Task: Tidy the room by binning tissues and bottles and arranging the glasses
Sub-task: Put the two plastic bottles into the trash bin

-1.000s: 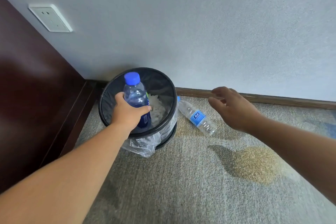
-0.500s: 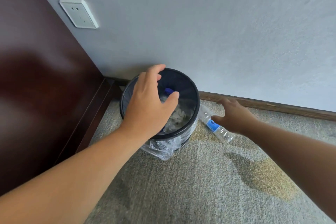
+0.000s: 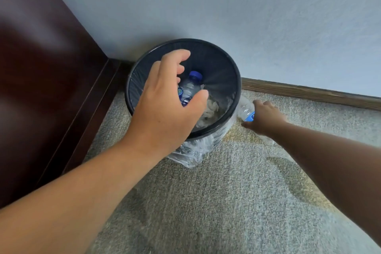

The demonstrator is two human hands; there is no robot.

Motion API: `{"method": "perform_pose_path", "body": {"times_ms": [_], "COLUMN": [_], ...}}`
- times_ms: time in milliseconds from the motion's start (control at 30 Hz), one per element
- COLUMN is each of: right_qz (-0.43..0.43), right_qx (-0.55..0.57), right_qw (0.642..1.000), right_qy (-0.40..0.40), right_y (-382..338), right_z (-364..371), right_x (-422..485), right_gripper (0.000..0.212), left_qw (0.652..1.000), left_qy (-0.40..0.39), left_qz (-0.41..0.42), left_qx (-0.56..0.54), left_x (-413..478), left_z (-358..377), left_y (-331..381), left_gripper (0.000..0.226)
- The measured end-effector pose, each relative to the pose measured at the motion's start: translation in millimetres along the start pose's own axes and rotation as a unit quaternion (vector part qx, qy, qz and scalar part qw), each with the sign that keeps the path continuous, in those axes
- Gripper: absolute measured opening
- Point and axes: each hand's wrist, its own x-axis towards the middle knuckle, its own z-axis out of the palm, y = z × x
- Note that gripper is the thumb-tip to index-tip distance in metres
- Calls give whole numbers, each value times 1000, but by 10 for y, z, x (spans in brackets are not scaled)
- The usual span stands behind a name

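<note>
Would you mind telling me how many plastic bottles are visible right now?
2. One blue-capped bottle lies inside the bin among tissues; the second bottle lies on the carpet right of the bin, gripped by the right hand. The left hand may hide more.

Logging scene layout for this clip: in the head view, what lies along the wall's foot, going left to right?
Dark wooden cabinet → black waste bin → water bottle, gripped by the right hand. The left hand and the blue-capped bottle overlap the bin, so they are left out.
</note>
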Motion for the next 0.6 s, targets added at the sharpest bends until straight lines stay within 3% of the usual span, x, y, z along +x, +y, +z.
{"method": "perform_pose_path", "body": {"times_ms": [133, 333, 600], "right_qz": [29, 53, 66], "right_qx": [-9, 18, 144], "right_qw": [1000, 998, 987], "right_qy": [-5, -6, -8], "right_y": [-4, 11, 87], "right_z": [150, 233, -51], "right_x": [38, 16, -170], "right_gripper": [92, 74, 78], "left_qw": [1000, 1000, 1000], "left_qy": [0, -7, -13], "left_qz": [-14, -18, -20], "left_qx": [3, 9, 12], "left_x": [-49, -104, -89], "left_z": [-23, 48, 205], "left_y": [-58, -54, 148], "left_gripper": [54, 53, 52]}}
